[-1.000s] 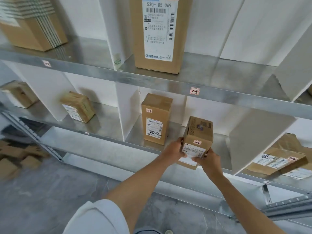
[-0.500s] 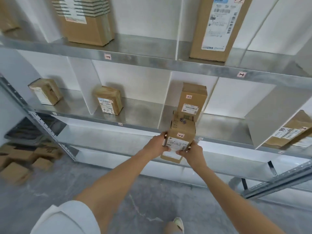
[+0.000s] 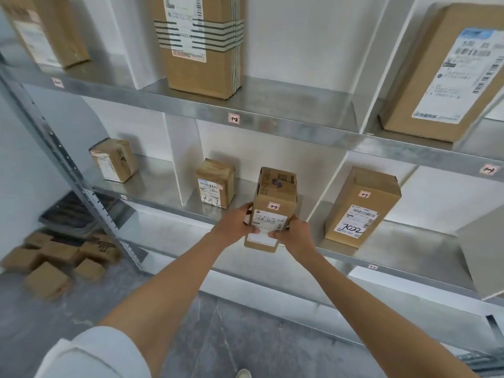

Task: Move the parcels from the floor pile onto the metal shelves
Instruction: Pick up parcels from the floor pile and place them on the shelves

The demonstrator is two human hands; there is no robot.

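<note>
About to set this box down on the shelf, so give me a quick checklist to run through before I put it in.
1. Grip: left hand and right hand both hold the held parcel from opposite sides: ok.
2. Sticker match: the parcel's tag reads 2-2; the middle shelf edge label for this bay is not legible: cannot tell.
3. Free space: bare metal shows between the small labelled box and the white divider: ok.
4. Parcel upright, label facing you: ok.
5. Parcel resting on the shelf yet: cannot tell.
6. Floor pile has parcels left: ok.
</note>
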